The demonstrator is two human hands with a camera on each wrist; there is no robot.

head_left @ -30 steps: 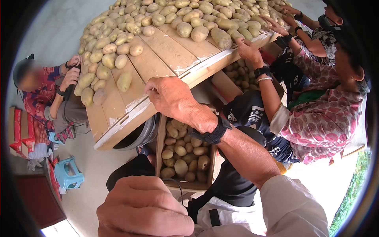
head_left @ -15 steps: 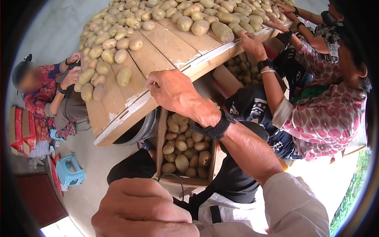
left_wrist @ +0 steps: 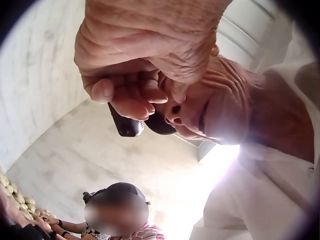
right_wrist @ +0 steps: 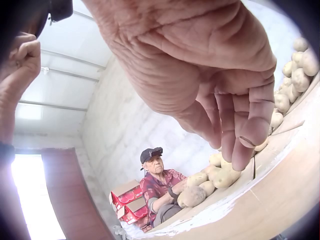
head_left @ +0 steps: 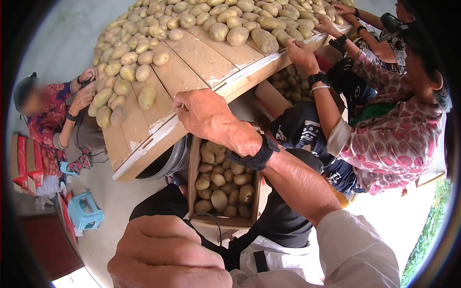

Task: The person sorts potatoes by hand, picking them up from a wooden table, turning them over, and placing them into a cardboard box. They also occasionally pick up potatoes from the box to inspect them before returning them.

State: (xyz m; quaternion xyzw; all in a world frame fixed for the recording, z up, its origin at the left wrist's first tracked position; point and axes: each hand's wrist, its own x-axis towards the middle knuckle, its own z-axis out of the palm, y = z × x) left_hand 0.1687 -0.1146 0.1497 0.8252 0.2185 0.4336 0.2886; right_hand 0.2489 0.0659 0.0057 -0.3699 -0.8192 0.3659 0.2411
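Observation:
In the head view my right hand (head_left: 204,113) rests at the edge of the wooden table (head_left: 180,67). Its fingers are relaxed and bent down, and the right wrist view shows nothing held between the fingers (right_wrist: 255,132). A potato (head_left: 147,97) lies on the boards to its left, with a large heap of potatoes (head_left: 127,57) behind. My left hand (head_left: 165,252) is raised close to the camera, fingers curled in. From the left wrist view, the left hand's fingers (left_wrist: 132,107) are right by the wearer's face and overlap it, and nothing shows in them.
A box of potatoes (head_left: 204,206) stands below the table edge between my legs, beside a grey bucket (head_left: 180,156). Two people sit along the right side, hands at the potatoes; another person (head_left: 53,115) sits at the left. A blue stool (head_left: 85,211) and red boxes (head_left: 29,163) stand left.
Both hands keep much the same pose, with the right one still at the table edge. The left hand has shifted slightly leftward, and the head view has swayed a little.

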